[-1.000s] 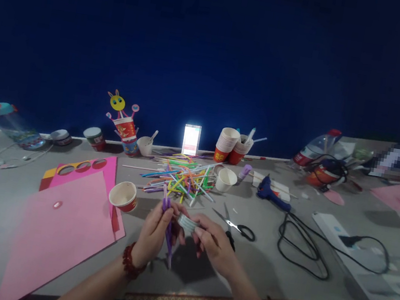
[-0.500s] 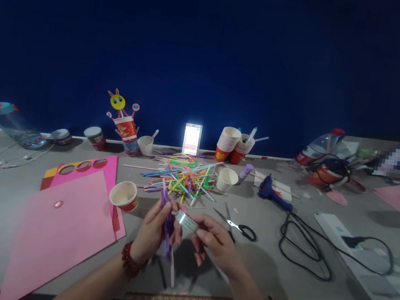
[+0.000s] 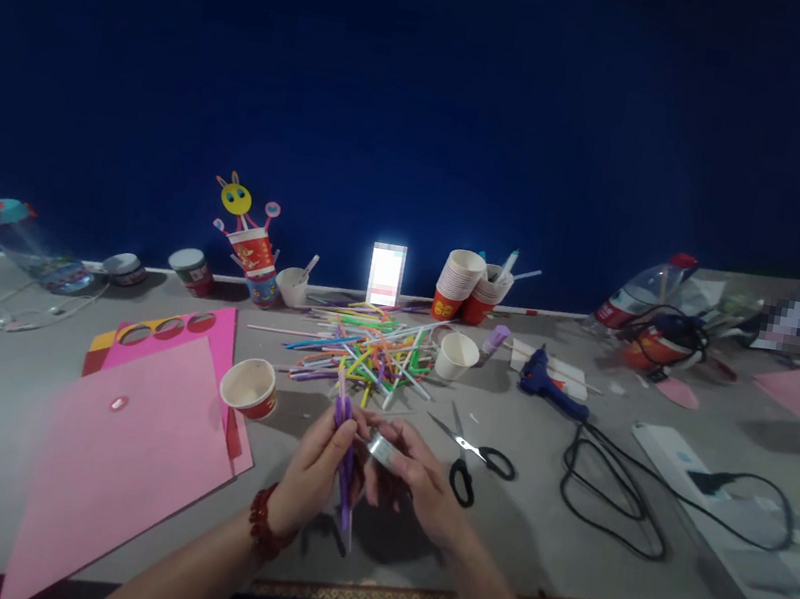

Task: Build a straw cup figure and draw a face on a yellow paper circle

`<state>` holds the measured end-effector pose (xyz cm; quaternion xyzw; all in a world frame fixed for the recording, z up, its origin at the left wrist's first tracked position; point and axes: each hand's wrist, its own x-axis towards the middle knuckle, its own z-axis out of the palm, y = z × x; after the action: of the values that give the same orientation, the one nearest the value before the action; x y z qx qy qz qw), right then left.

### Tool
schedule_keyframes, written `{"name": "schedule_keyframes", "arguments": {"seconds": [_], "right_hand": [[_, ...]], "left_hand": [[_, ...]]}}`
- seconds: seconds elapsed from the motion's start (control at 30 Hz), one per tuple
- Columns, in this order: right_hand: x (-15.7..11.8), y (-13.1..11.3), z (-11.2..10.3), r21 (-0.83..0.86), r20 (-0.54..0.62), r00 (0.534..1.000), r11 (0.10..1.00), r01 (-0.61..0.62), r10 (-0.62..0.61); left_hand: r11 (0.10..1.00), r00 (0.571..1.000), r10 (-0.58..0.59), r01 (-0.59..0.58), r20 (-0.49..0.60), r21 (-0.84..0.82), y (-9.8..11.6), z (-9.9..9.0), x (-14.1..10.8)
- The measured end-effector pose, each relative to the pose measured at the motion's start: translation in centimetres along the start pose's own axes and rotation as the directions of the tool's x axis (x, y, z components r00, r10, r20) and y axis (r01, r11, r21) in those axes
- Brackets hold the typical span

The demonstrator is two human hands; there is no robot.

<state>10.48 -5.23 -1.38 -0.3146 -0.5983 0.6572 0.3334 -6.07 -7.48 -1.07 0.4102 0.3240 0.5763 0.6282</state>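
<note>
My left hand (image 3: 318, 459), with a dark red bead bracelet on the wrist, is closed around a long purple piece (image 3: 344, 488), whose exact kind is unclear. A pale pink straw (image 3: 340, 383) sticks up from the same grip. My right hand (image 3: 427, 486) pinches a shiny, clear roll of tape (image 3: 382, 450) close to the left fingers. Both hands are above the table's front part. Just beyond them lies a heap of coloured straws (image 3: 369, 350). Open scissors (image 3: 469, 446) with black handles rest to the right of my right hand.
Pink paper sheets (image 3: 132, 460) and a red paper cup (image 3: 249, 387) are on the left. A white cup (image 3: 456, 356) stands behind the scissors. To the right are a blue glue gun (image 3: 549, 389), its cord and a power strip (image 3: 706, 520). A decorated cup (image 3: 252, 254) stands at the back.
The right hand has brought the tape roll slightly lower and turned it. The purple piece and straw have shifted a little to the right, now more upright. The scissors' lower handle has come into view.
</note>
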Motion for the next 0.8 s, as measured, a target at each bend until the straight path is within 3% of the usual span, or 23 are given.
{"name": "schedule_keyframes", "arguments": {"seconds": [0.07, 0.17, 0.23, 0.33, 0.5, 0.8], "right_hand": [[0.1, -0.2, 0.0, 0.014, 0.019, 1.000, 1.000, -0.018, 0.018], [0.0, -0.9, -0.1, -0.200, -0.072, 0.996, 0.979, 0.044, -0.059], [-0.2, -1.3, -0.2, -0.349, -0.105, 0.989, 0.935, 0.064, -0.107], [-0.5, -1.7, -0.1, -0.411, -0.118, 0.986, 0.910, 0.056, -0.114], [-0.4, -1.6, -0.1, -0.347, -0.074, 0.983, 0.929, 0.131, -0.167], [0.0, -0.3, 0.1, -0.017, -0.142, 0.990, 1.000, 0.011, -0.014]], "left_hand": [[1.000, 0.999, 0.014, -0.014, -0.036, 0.007, 0.2, 0.0, 0.1], [0.998, 0.996, 0.047, -0.045, -0.070, 0.035, 0.7, 0.2, 0.0], [0.994, 0.995, 0.077, -0.072, -0.058, 0.083, 0.9, 0.3, -0.2], [0.989, 0.996, 0.090, -0.089, -0.007, 0.117, 0.8, 0.3, -0.3], [0.997, 0.995, -0.005, -0.004, -0.105, -0.082, 0.7, 0.2, 0.4], [0.909, 0.973, -0.205, 0.148, -0.108, -0.389, 1.5, -0.4, 1.2]]}}
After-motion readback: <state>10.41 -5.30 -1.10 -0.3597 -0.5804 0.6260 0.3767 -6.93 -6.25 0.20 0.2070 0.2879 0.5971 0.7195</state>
